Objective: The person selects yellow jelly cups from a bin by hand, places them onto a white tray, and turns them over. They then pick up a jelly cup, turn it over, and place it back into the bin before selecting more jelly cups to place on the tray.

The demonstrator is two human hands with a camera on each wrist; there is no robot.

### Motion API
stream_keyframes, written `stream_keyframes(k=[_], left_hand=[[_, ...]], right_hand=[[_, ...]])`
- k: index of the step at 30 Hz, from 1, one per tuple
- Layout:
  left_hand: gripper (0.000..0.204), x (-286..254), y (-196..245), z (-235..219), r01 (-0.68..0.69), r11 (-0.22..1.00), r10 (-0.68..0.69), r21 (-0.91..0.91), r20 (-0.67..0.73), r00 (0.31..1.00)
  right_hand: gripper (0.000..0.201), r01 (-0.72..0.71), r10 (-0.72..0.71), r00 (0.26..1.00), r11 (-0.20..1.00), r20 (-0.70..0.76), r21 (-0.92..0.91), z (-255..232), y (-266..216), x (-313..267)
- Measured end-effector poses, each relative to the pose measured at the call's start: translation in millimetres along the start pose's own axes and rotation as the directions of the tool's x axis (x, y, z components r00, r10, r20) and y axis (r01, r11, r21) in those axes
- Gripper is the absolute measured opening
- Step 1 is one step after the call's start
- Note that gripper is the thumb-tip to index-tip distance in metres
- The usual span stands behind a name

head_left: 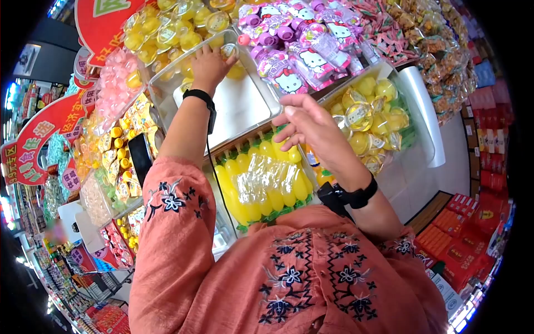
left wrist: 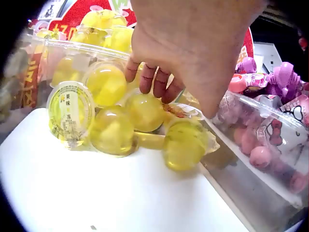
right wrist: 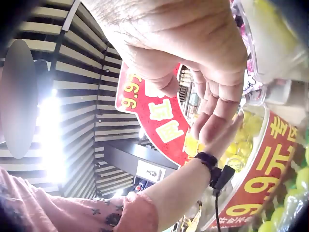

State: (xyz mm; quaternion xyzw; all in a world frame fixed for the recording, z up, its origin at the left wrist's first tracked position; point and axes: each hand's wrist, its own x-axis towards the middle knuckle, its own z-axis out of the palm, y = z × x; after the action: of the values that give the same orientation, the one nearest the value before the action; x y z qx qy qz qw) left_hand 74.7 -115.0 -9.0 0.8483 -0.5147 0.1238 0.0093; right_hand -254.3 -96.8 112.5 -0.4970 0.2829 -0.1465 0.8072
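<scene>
In the head view the left hand (head_left: pixel 210 65) reaches into a clear bin (head_left: pixel 161 92) with a white bottom, fingers spread over yellow jelly cups. The left wrist view shows that hand (left wrist: pixel 186 53) with its fingertips just above or touching round yellow cups (left wrist: pixel 144 112); which of these cannot be told. One cup with a printed lid (left wrist: pixel 71 112) stands on its side at the left. The right hand (head_left: pixel 314 131) hovers over the near edge of the bin, holding nothing. Its fingers hang loosely bent in the right wrist view (right wrist: pixel 193 63).
Purple cartoon-printed packs (head_left: pixel 314 58) fill the bin to the right of the jelly. Long yellow packs (head_left: pixel 267 183) lie nearer the body, and another bin of yellow cups (head_left: pixel 364 119) is at the right. Red signs (head_left: pixel 47 133) stand on the left, beside a black phone-like object (head_left: pixel 140 156).
</scene>
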Motion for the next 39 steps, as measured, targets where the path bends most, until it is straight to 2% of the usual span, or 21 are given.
stream_keyframes(k=[3,6,12,15,18,21,27,33,36,37,38,39], left_hand=[[0.069,-3.3,-4.0,0.6,-0.007,0.994,0.004,-0.113,-0.034,0.999],[0.067,-5.9,-2.5,5.4,0.004,0.994,-0.016,-0.107,-0.115,0.993],[0.069,-3.0,3.2,6.5,0.033,0.999,-0.037,-0.036,-0.096,0.995],[0.069,-2.4,-0.6,5.5,0.026,0.999,-0.026,-0.036,0.000,1.000],[0.067,-5.9,-4.1,8.8,-0.013,1.000,0.013,-0.021,-0.022,1.000],[0.066,-8.2,-4.3,11.7,-0.117,0.972,0.099,-0.203,-0.096,0.990],[0.072,-12.2,7.6,4.4,-0.106,0.991,0.107,-0.077,-0.001,0.994],[0.072,-20.4,-2.3,-26.3,-0.146,0.972,0.186,-0.182,0.226,0.956],[0.067,-21.4,-6.3,-37.9,0.083,0.892,0.174,-0.444,0.506,0.845],[0.065,-21.5,-10.3,-30.1,0.013,0.897,0.158,-0.443,0.346,0.925],[0.063,-22.6,-16.7,-17.7,-0.057,0.901,0.145,-0.429,0.176,0.974],[0.062,-22.0,-20.2,-14.2,-0.125,0.906,0.137,-0.405,0.000,0.991]], right_hand=[[0.038,-0.041,0.041,0.999,0.999,0.009,0.011,3.3,12.1,9.9],[0.038,-0.071,0.071,0.997,0.997,0.000,0.012,3.2,20.2,14.4],[0.037,-0.117,0.117,0.993,0.993,-0.012,0.022,2.6,31.4,18.8],[0.036,-0.121,0.122,0.992,0.992,-0.012,0.023,2.0,34.7,17.6],[0.036,-0.141,0.141,0.990,0.990,-0.015,0.020,3.2,36.1,17.2],[0.036,-0.137,0.137,0.991,0.990,0.005,0.034,1.1,40.9,16.9],[0.036,-0.152,0.152,0.988,0.988,0.015,0.022,2.5,42.2,16.0],[0.037,-0.142,0.141,0.990,0.989,0.025,0.035,5.9,43.2,17.6],[0.037,-0.139,0.136,0.989,0.989,0.057,0.044,7.1,47.3,18.6],[0.037,-0.140,0.138,0.989,0.989,0.057,0.040,7.2,47.2,18.7],[0.037,-0.143,0.140,0.989,0.989,0.056,0.037,7.6,47.6,17.9],[0.037,-0.146,0.144,0.988,0.989,0.052,0.035,7.7,48.4,16.9]])
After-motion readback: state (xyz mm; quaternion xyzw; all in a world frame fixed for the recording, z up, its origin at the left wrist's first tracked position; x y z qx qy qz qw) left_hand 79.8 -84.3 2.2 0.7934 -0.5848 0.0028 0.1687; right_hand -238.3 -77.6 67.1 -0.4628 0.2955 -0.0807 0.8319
